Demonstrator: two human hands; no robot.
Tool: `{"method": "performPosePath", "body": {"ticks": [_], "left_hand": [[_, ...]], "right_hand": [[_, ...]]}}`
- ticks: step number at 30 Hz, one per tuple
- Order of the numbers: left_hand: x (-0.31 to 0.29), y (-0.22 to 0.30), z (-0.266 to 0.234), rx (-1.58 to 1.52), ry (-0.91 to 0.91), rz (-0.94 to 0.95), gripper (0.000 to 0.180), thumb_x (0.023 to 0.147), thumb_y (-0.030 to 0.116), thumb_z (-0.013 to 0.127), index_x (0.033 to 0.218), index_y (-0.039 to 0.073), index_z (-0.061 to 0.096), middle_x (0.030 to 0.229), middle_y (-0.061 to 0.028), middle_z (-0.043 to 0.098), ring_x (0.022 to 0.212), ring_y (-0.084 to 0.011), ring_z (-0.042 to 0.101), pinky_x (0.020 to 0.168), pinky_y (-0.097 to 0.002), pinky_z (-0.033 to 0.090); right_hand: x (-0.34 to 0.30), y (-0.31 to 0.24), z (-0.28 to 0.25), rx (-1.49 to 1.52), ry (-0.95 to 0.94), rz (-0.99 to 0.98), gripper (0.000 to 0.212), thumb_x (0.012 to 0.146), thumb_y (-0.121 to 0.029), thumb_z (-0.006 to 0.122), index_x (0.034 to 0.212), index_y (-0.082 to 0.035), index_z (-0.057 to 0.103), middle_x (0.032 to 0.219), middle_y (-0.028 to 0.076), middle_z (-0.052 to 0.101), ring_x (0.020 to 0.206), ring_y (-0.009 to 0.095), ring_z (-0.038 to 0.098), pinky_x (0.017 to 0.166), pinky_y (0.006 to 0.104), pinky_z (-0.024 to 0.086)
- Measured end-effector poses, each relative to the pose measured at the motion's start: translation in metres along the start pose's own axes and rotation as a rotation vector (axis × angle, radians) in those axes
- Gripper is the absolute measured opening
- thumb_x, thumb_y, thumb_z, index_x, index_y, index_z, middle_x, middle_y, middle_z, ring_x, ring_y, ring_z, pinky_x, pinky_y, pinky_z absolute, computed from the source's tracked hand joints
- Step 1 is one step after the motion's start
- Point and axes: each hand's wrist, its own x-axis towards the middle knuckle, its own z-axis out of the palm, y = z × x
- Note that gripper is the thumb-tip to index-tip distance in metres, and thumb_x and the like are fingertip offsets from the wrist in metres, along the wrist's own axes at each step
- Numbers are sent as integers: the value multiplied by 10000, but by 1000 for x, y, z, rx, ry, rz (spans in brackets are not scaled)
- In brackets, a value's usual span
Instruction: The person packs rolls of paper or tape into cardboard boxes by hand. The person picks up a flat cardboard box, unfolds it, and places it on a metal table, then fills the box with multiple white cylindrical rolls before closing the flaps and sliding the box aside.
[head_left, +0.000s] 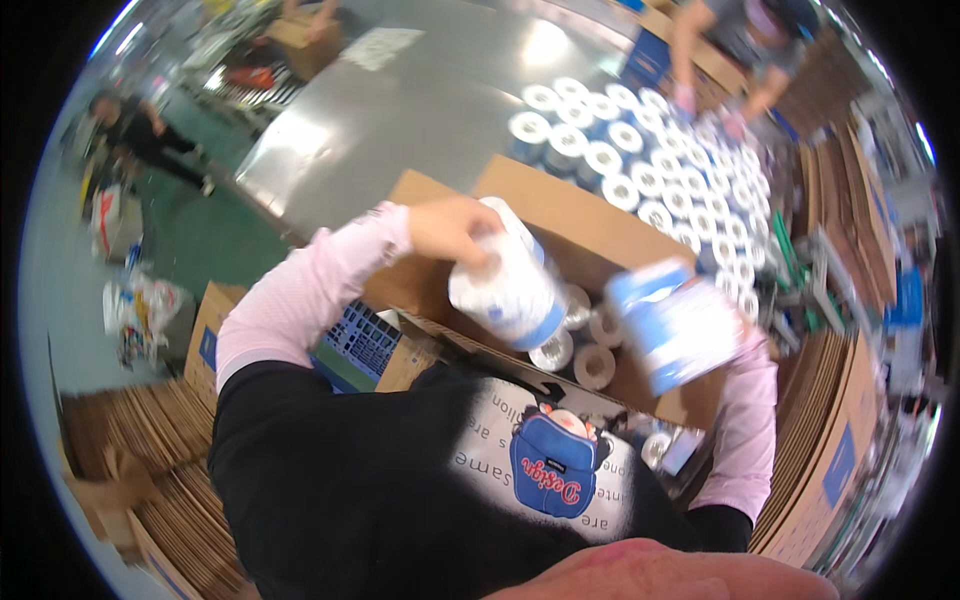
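My left hand (447,230) grips white paper rolls (512,290) in printed wrap with a blue band, its fingers pressed on the upper end. They are tilted over the left part of an open cardboard box (600,222). Over the box's right part, my right hand (742,338) holds a blue-and-white wrapped paper roll pack (672,328); the pack and that hand are smeared by motion, and most of its fingers are hidden. Between the two held packs, several upright paper rolls (594,367) show inside the box. The box's flaps stand open.
Many upright wrapped rolls (620,192) crowd the metal table (400,120) beyond the box. Another person's hands (735,125) reach among them at the far right. Stacked flat cartons (140,430) stand at the left, with more cartons (825,430) at the right.
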Motion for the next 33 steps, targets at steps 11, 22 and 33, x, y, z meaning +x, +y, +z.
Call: {"method": "performPosePath", "body": {"ticks": [11, 22, 33], "left_hand": [[-38, -1, 43, 898, -154, 47, 333, 640, 282, 719, 938, 134, 734, 965, -181, 627, 997, -363, 574, 823, -435, 475], [35, -97, 76, 879, -278, -138, 311, 667, 264, 695, 941, 123, 738, 972, -184, 651, 992, -361, 596, 819, -432, 488], [86, -167, 108, 792, -281, -244, 306, 675, 257, 685, 943, 119, 739, 974, -182, 659, 987, -358, 606, 817, -430, 493]], "right_hand": [[194, 102, 210, -1146, -47, -124, 299, 716, -165, 640, 1007, -99, 656, 1008, 194, 569, 1008, 377, 546, 893, 519, 422], [183, 144, 249, -1509, -106, 17, 353, 761, -287, 634, 1080, -137, 649, 1110, 175, 549, 1066, 342, 500, 951, 501, 357], [107, 18, 144, -1067, 324, -405, 362, 758, -20, 611, 1118, -54, 613, 1137, 146, 602, 1037, 341, 568, 887, 421, 465]]}}
